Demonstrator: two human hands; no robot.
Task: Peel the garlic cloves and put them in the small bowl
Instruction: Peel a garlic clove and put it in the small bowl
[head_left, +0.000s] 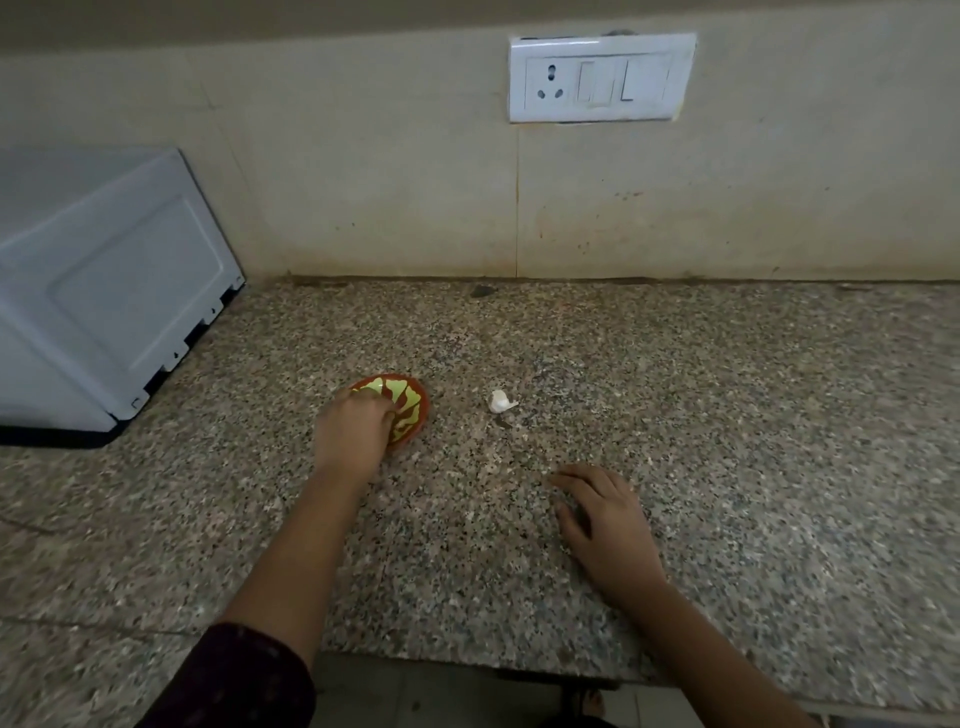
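Note:
A small red bowl with a yellow-green leaf pattern sits on the speckled granite counter. My left hand reaches over the bowl's near left side with its fingers bent down into it. The fingertips are hidden, so I cannot tell whether they hold anything. A white garlic clove with loose skin lies on the counter just right of the bowl, apart from both hands. My right hand rests palm down on the counter with relaxed fingers, nearer to me than the clove.
A white microwave stands at the back left against the wall. A socket and switch plate is on the tiled wall above. A tiny dark scrap lies by the clove. The counter's front edge runs below my forearms.

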